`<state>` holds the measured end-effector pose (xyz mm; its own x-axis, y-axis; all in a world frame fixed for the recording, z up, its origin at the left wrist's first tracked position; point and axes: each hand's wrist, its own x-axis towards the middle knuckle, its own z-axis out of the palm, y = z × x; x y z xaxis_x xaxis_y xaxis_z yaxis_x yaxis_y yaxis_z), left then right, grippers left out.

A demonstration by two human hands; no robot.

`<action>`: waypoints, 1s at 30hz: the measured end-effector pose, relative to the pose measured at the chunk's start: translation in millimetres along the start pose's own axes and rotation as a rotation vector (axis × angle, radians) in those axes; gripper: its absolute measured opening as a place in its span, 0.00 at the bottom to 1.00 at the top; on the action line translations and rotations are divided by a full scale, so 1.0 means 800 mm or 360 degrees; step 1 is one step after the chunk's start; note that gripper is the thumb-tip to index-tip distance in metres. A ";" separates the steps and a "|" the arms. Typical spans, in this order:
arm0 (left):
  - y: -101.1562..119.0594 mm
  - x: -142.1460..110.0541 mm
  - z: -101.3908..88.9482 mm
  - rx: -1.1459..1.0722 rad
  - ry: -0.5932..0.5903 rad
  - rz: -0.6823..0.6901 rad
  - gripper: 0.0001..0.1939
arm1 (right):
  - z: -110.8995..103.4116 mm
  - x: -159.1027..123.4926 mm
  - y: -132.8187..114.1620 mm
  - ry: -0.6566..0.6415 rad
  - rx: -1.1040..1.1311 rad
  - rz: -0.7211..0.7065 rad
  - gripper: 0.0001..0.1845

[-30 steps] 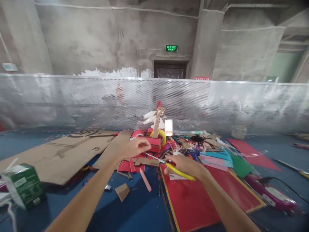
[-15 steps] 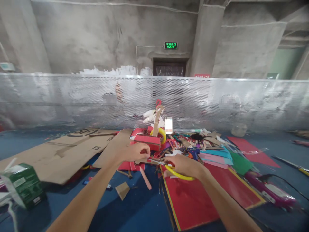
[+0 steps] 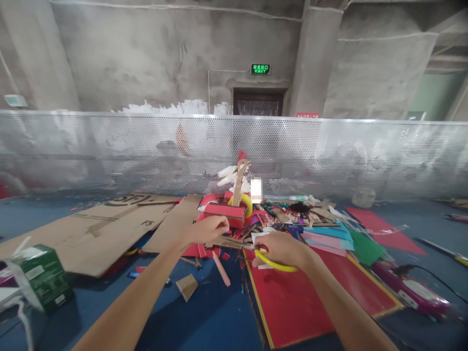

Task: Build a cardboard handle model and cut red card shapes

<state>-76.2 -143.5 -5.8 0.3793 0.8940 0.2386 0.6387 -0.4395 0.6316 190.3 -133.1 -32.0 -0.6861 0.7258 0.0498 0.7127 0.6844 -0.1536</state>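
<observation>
My right hand grips a pair of scissors with yellow handles, its blades pointing left toward my other hand. The fingers of my left hand are pinched together just above the blade tips; what they hold is too small to make out. Under the blades lie a brown cardboard strip and a small red scrap. Right behind my left hand stands a red cardboard piece with an upright brown cardboard hook and a yellow tape roll next to it.
Large cardboard sheets cover the left of the blue table, with a green box nearer me. Red card lies under my right arm. Paper scraps are heaped behind it; a purple tool with a cord is at right.
The scissors and my right hand have shifted slightly right, away from my left hand. A small red scrap now shows below the blades. My left hand stays pinched.
</observation>
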 end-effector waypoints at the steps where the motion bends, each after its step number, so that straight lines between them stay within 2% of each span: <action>1: 0.002 0.000 -0.001 -0.0007 0.0028 0.0001 0.08 | 0.000 -0.002 0.003 0.0006 -0.0061 0.0045 0.19; 4: 0.003 0.000 -0.002 -0.0041 0.0063 -0.0007 0.09 | 0.000 -0.007 0.015 -0.0017 -0.0210 0.0223 0.15; 7: -0.004 0.003 0.003 -0.0094 0.0059 -0.0005 0.08 | -0.001 -0.013 0.025 -0.0060 -0.0269 0.0351 0.16; 13: -0.031 0.018 0.021 -0.0175 0.0048 0.0024 0.08 | 0.000 -0.021 0.032 -0.0160 -0.0234 0.0440 0.15; 16: -0.033 0.021 0.030 -0.0188 0.0036 0.0040 0.09 | -0.002 -0.024 0.032 -0.0131 -0.0195 0.0444 0.18; 20: -0.026 0.020 0.042 -0.0195 0.0006 0.0108 0.09 | -0.007 -0.021 0.030 0.0084 -0.0116 0.0447 0.20; 26: -0.019 0.024 0.062 -0.0314 0.0000 0.0248 0.05 | -0.003 0.005 0.000 0.0476 0.0291 0.0236 0.13; 30: -0.016 0.027 0.072 -0.0431 0.0029 0.0276 0.07 | 0.012 0.023 -0.015 0.0599 0.0529 0.0087 0.07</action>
<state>-37.4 -123.8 -51.4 0.4535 0.8102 0.3714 0.3632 -0.5485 0.7531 168.2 -128.7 -38.4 -0.5052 0.7767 0.3760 0.6191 0.6298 -0.4691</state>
